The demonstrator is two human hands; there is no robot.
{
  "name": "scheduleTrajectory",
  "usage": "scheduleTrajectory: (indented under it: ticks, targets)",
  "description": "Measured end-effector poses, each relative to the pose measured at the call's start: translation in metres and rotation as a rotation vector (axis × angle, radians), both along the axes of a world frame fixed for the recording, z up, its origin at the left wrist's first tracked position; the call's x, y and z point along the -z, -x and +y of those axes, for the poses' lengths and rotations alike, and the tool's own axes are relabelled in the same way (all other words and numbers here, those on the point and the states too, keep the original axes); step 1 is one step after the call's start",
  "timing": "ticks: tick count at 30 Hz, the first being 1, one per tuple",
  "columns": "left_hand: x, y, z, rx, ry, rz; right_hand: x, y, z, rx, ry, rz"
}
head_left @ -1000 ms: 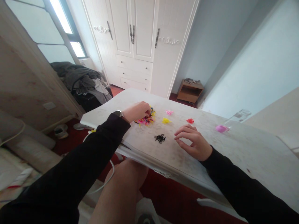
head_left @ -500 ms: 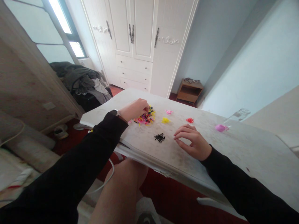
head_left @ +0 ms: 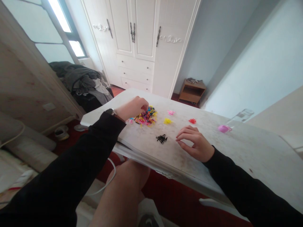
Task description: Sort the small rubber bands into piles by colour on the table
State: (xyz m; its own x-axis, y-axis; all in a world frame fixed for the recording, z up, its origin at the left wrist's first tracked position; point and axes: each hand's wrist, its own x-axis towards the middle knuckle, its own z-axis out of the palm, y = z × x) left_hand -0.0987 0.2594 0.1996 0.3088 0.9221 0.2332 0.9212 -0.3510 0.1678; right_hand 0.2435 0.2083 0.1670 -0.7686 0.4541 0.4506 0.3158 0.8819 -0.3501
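Observation:
My left hand (head_left: 134,107) is over the far left side of a mixed pile of small colourful rubber bands (head_left: 147,118), its fingers curled together. Whatever may be between those fingertips is hidden. My right hand (head_left: 194,143) rests on the white table (head_left: 163,160), thumb and fingers apart, holding nothing. Just left of it lies a small heap of black rubber bands (head_left: 162,138). Beyond are separate little heaps of yellow bands (head_left: 168,121), pink bands (head_left: 171,112) and red bands (head_left: 192,121).
A clear container (head_left: 243,115) and a purple-pink object (head_left: 223,128) sit toward the table's right side. Behind the table stand a white wardrobe (head_left: 139,72) and a small wooden cabinet (head_left: 192,91). Dark clothes (head_left: 80,78) are heaped at left. A white cable (head_left: 113,176) hangs near my leg.
My left hand has shifted a little to the left and away from me, so more of the mixed pile shows. My right hand stays where it was.

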Motion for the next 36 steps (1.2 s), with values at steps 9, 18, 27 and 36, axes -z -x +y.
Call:
scheduleTrajectory:
  ticks: [9, 18, 27, 36]
  targets:
    - [0.009, 0.006, 0.005, 0.038, -0.018, 0.009, 0.001, -0.001, 0.001, 0.01, -0.005, -0.014]
    - [0.005, -0.023, -0.007, 0.156, 0.006, -0.232, 0.002, 0.0, 0.001, 0.08, -0.016, -0.014]
    - [0.019, -0.089, 0.011, 0.432, 0.018, -0.472, 0.009, -0.002, 0.007, 0.278, 0.027, -0.031]
    - [0.032, -0.116, 0.021, 0.559, 0.058, -0.624, 0.01, -0.003, 0.01, 0.338, 0.103, -0.116]
